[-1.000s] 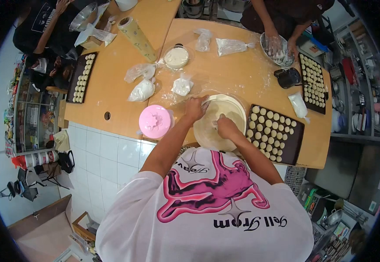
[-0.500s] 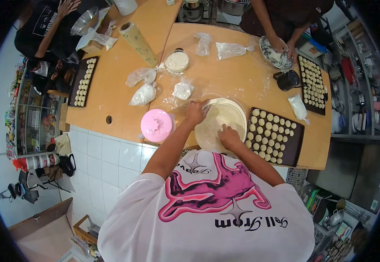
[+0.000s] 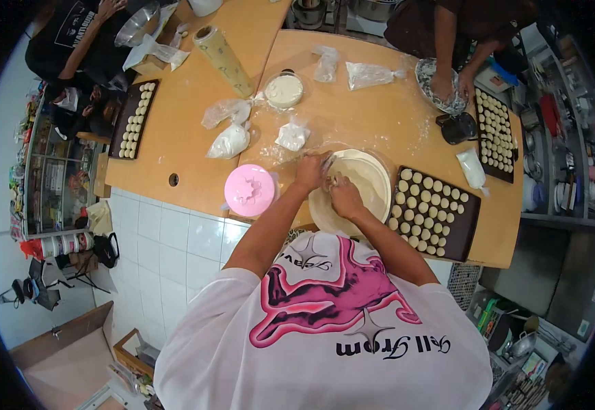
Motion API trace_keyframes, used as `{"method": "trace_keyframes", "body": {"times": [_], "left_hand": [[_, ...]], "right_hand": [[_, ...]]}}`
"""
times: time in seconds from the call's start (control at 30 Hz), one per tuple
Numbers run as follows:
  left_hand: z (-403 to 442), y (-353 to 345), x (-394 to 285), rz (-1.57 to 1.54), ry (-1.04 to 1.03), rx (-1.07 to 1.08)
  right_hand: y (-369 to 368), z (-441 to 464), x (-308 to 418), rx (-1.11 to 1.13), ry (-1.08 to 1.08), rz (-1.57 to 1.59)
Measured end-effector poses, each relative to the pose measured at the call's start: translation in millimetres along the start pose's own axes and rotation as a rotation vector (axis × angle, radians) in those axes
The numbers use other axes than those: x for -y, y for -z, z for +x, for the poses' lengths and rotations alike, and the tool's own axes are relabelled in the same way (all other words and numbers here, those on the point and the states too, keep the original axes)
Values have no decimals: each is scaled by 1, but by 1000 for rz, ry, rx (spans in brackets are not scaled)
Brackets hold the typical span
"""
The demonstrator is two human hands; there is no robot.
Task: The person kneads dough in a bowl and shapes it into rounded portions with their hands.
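Observation:
A wide white basin [image 3: 381, 179] with pale, floury contents stands at the table's front edge. My left hand [image 3: 313, 171] is closed on the basin's upper left rim. Inside the basin, my right hand [image 3: 345, 196] is curled with its fingers together, close to my left fingertips. What my right fingers hold, if anything, is too small to make out. To the right of the basin lies a dark baking tray [image 3: 467, 236] with several rows of pale dough balls [image 3: 423, 208]. A pink lidded container [image 3: 249, 190] sits on the left, below my left forearm's reach.
Flour bags [image 3: 229, 141], a small bag [image 3: 292, 137], a bowl of white powder [image 3: 284, 90] and a plastic wrap roll [image 3: 223, 61] stand beyond. A co-worker's hands work in a metal bowl [image 3: 424, 72] by a dark jug [image 3: 457, 128]. Another person stands far left beside a tray [image 3: 133, 119].
My right hand has moved up and left inside the basin, toward my left hand, and its fingers have curled. My left hand stays at the rim. The co-worker's hands have shifted in the metal bowl.

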State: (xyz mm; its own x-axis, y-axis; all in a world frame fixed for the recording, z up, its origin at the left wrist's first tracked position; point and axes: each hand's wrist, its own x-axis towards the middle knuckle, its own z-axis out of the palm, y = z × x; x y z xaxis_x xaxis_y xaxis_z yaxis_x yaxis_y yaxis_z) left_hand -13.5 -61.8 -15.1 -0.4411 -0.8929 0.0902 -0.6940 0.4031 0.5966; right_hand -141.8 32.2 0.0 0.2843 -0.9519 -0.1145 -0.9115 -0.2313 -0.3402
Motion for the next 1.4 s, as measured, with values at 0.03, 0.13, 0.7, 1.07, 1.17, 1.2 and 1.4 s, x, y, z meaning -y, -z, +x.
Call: {"method": "trace_keyframes", "body": {"times": [0.03,0.13,0.7,1.07,1.17,1.2,1.4], "left_hand": [[0,-2,2,-8,3,2],[3,0,-1,-19,-33,-23],[-2,-4,-2,44,-105,-184],[-7,3,-9,52,-41,-119],[-5,0,-6,48,-36,-102],[-5,-1,-6,44,-28,-93],[-6,11,-13,55,6,-39]], "right_hand": [[0,-2,1,15,43,-27],[8,-8,7,73,173,-124],[39,-34,-15,492,279,109],[-3,7,4,29,-52,76],[3,0,7,40,98,46],[2,-2,7,68,167,9],[-1,-20,4,279,317,56]]}}
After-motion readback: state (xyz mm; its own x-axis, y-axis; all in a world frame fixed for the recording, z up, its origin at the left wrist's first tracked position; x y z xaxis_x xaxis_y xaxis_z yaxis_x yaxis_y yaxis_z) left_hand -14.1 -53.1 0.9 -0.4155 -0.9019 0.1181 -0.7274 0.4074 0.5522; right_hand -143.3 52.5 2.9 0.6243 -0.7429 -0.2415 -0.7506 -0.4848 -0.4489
